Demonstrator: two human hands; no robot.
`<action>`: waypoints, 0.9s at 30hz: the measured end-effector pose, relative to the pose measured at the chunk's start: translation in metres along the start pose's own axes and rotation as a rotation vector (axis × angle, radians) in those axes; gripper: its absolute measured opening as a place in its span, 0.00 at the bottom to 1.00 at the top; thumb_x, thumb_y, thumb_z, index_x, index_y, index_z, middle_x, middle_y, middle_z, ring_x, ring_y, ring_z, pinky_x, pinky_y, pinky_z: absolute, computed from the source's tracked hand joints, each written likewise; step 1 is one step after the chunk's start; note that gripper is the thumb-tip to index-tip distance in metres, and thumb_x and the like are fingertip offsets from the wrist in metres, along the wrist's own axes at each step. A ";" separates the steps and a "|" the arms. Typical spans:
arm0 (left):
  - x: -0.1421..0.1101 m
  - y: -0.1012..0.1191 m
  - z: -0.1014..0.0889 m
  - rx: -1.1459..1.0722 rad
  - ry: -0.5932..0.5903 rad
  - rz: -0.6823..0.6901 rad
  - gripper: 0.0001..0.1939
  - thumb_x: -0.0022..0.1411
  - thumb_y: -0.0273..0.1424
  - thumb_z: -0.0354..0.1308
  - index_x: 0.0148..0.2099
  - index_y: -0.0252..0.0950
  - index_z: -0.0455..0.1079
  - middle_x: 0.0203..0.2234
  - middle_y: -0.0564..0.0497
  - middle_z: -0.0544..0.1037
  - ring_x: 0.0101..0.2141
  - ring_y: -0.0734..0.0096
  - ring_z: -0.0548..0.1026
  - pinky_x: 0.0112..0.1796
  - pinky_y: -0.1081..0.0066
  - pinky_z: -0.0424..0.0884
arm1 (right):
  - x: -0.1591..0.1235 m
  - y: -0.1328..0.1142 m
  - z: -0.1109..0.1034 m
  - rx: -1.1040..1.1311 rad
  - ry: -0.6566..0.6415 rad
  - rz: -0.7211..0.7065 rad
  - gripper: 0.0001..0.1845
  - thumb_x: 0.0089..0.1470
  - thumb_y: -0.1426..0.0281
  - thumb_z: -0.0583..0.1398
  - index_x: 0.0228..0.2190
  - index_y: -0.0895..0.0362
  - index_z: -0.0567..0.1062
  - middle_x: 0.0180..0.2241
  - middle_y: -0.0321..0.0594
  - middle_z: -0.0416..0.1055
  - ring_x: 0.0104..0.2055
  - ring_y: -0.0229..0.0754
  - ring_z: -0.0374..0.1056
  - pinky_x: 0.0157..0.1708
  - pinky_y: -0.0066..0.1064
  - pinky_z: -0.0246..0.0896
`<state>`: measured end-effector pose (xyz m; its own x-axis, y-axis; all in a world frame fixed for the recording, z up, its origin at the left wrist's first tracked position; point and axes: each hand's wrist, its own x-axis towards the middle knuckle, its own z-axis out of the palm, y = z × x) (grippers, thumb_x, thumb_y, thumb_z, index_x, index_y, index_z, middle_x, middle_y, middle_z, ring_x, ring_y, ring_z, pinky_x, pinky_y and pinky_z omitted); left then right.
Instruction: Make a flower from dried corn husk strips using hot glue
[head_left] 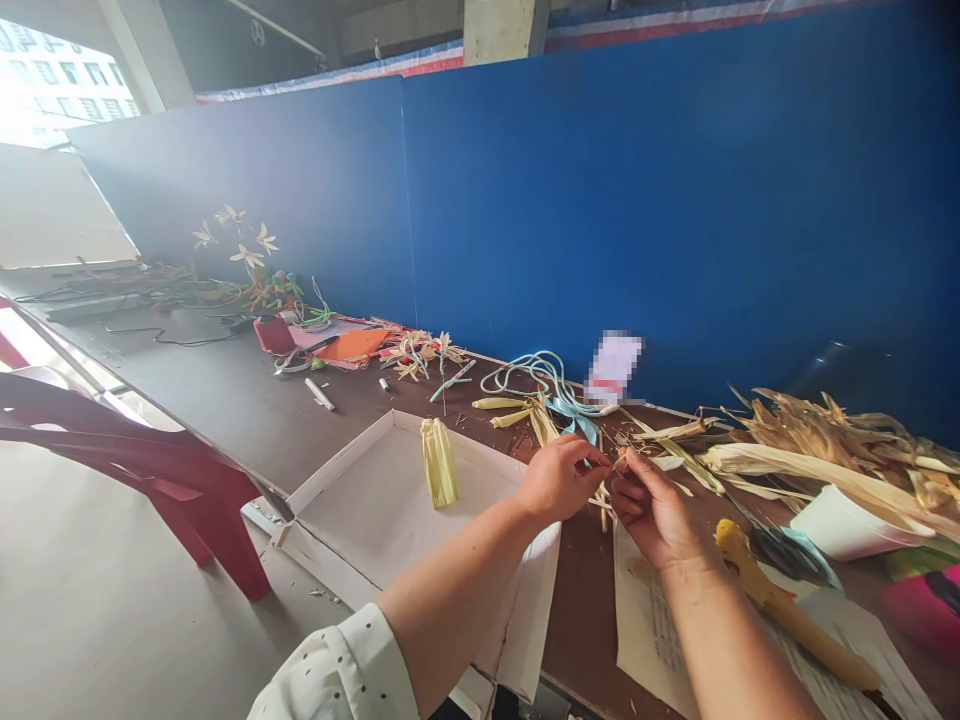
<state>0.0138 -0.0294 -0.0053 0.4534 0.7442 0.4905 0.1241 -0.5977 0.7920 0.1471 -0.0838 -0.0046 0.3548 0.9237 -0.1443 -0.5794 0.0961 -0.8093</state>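
My left hand (559, 480) and my right hand (664, 510) meet above the dark table, fingertips pinched close together. Between them is something small and thin, too hidden by the fingers to name. Below my left forearm lies a shallow white box (337, 490), with a folded pale-green corn husk piece (439, 465) inside near its far wall. Strips of dried husk (675, 455) and a light-blue ribbon (574, 420) lie just beyond my hands. A yellow glue gun (795, 620) rests on printed paper (649, 630) beside my right forearm.
Dried corn husks (817, 440) are heaped at the right by a white cup (855, 522). A light-blue cord (536, 370) lies against the blue partition (637, 200). Husk flowers (247, 240) stand farther left, past orange paper (352, 346). A red chair (172, 470) stands at the left edge.
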 end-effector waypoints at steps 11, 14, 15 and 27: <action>0.007 -0.003 -0.005 -0.268 0.098 -0.310 0.17 0.56 0.43 0.57 0.35 0.32 0.76 0.25 0.52 0.73 0.27 0.78 0.68 0.30 0.77 0.62 | 0.002 0.004 -0.001 0.021 0.032 -0.028 0.16 0.35 0.67 0.73 0.29 0.55 0.78 0.32 0.32 0.71 0.23 0.26 0.57 0.12 0.16 0.50; 0.008 -0.003 -0.006 -0.514 -0.010 -0.463 0.23 0.53 0.48 0.60 0.36 0.30 0.76 0.19 0.54 0.69 0.19 0.83 0.60 0.22 0.77 0.57 | 0.003 0.007 -0.001 -0.054 0.027 -0.064 0.15 0.36 0.66 0.72 0.30 0.55 0.79 0.35 0.34 0.72 0.24 0.28 0.59 0.13 0.17 0.49; 0.008 -0.003 -0.005 -0.598 -0.065 -0.488 0.24 0.51 0.49 0.61 0.37 0.30 0.76 0.19 0.54 0.70 0.18 0.84 0.59 0.20 0.78 0.55 | 0.003 0.008 -0.001 -0.076 0.017 -0.070 0.15 0.36 0.65 0.72 0.30 0.55 0.79 0.35 0.35 0.73 0.25 0.29 0.60 0.13 0.18 0.49; 0.008 -0.006 -0.003 -1.128 -0.286 -0.704 0.09 0.51 0.29 0.66 0.32 0.28 0.72 0.20 0.51 0.74 0.19 0.83 0.70 0.19 0.84 0.64 | 0.000 0.008 0.002 -0.238 0.005 -0.075 0.19 0.36 0.58 0.71 0.32 0.53 0.79 0.33 0.39 0.75 0.28 0.39 0.67 0.21 0.28 0.60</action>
<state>0.0139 -0.0190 -0.0056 0.7769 0.6180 -0.1208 -0.3171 0.5496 0.7729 0.1413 -0.0827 -0.0101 0.3948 0.9152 -0.0810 -0.3622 0.0740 -0.9292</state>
